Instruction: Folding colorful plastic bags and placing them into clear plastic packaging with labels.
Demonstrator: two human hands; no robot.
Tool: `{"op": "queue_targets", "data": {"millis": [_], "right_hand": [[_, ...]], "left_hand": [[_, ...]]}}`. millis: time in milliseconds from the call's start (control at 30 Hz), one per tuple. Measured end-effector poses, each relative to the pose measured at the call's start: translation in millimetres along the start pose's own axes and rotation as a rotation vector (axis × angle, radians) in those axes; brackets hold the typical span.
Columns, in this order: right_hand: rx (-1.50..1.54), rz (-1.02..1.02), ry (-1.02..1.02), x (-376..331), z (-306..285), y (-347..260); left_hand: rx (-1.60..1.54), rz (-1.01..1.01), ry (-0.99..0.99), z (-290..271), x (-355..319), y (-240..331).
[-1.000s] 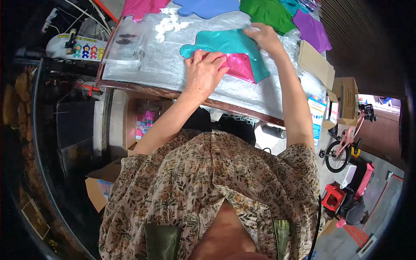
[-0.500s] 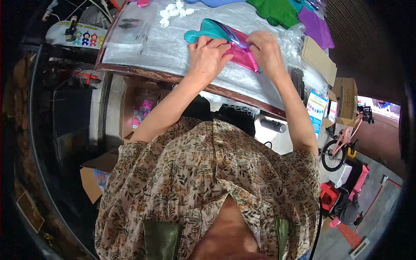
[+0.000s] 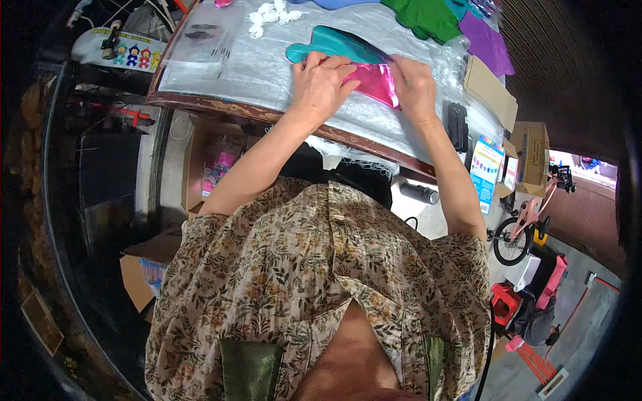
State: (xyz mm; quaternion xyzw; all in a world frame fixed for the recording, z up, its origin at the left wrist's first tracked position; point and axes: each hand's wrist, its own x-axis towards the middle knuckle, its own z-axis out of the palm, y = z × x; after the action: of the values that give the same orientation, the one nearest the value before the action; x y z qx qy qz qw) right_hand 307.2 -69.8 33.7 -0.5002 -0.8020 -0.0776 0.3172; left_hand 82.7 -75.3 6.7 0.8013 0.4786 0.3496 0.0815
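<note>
On the table lies a flat, deflated foil balloon, with a teal part (image 3: 348,47) on the far side and a shiny pink part (image 3: 376,84) nearer me. I cannot tell whether these are one folded piece or two. My left hand (image 3: 319,85) presses its bent fingers onto the left end of the pink foil, along the seam with the teal. My right hand (image 3: 414,87) pinches the right end of the foil, and its fingertips are partly hidden behind the hand.
White string (image 3: 271,17) lies at the back left of the table (image 3: 254,77). Green (image 3: 421,20) and purple (image 3: 487,45) flat foil pieces lie back right. Brown card (image 3: 491,90) and a black case (image 3: 458,127) sit at the right. An open carton (image 3: 194,167) stands below the left side.
My right hand has shifted slightly right and toward me. The foil between the hands now lies flatter, and its purple streak no longer shows. My left hand keeps its place.
</note>
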Motion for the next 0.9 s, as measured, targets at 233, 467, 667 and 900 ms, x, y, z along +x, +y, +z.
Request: {"op": "queue_targets", "data": {"millis": [233, 467, 667, 900], "right_hand": [[0.133, 0.168, 0.035, 18.0, 9.6, 11.3], [0.256, 0.347, -0.145, 37.0, 6.9, 18.5], [0.388, 0.461, -0.239, 40.9, -1.0, 9.1], [0.353, 0.076, -0.052, 0.8, 6.7, -5.1]], "left_hand": [[0.021, 0.014, 0.035, 1.4, -0.6, -0.5], [0.274, 0.093, -0.108, -1.3, -1.1, 13.3], [0.404, 0.045, -0.362, -7.1, 10.8, 41.2], [0.453, 0.039, -0.44, -4.0, 12.5, 38.5]]}}
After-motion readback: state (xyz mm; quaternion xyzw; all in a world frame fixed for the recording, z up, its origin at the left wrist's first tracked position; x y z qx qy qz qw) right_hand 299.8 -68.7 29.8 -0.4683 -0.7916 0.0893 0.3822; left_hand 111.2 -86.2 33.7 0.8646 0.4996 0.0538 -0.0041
